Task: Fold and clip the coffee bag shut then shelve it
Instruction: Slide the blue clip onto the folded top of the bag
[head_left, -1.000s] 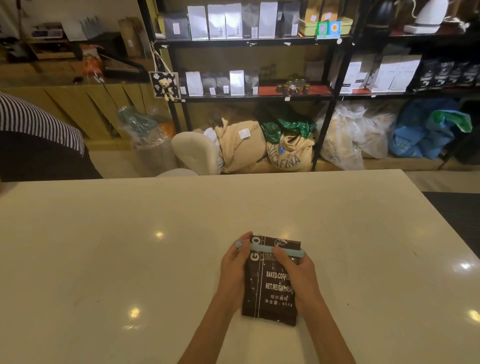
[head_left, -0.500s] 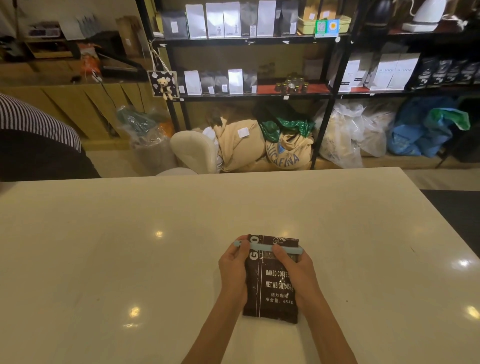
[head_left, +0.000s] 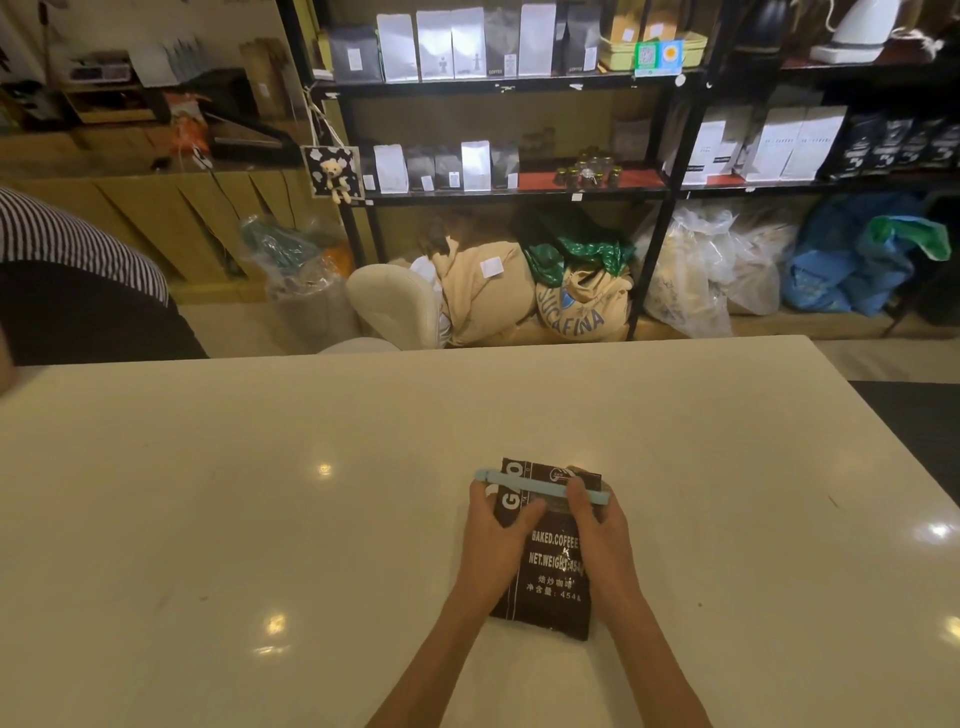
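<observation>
A dark coffee bag (head_left: 545, 566) lies flat on the pale table (head_left: 260, 493), near its front edge and a little right of centre, its top end pointing away from the person. A light blue clip (head_left: 540, 487) runs across the bag just below that top end. The table around the bag is bare except for reflections of ceiling lights.

Beyond the far edge stands a black shelf (head_left: 498, 80) lined with white and grey pouches. Burlap sacks (head_left: 576, 306) and clear plastic bags (head_left: 696, 280) are heaped on the floor beneath it. A cream chair (head_left: 395, 301) sits between table and shelf. At the left edge, someone in a striped top (head_left: 72, 244) leans in.

The left hand (head_left: 491, 540) presses its fingers on the bag just below the clip. The right hand (head_left: 597, 525) grips the clip's right end, fingers curled over it.

Compared with a second ago, the left thumb has slid off the clip's left end onto the bag face, and the right fingers have closed further over the clip. The bag lies where it did.
</observation>
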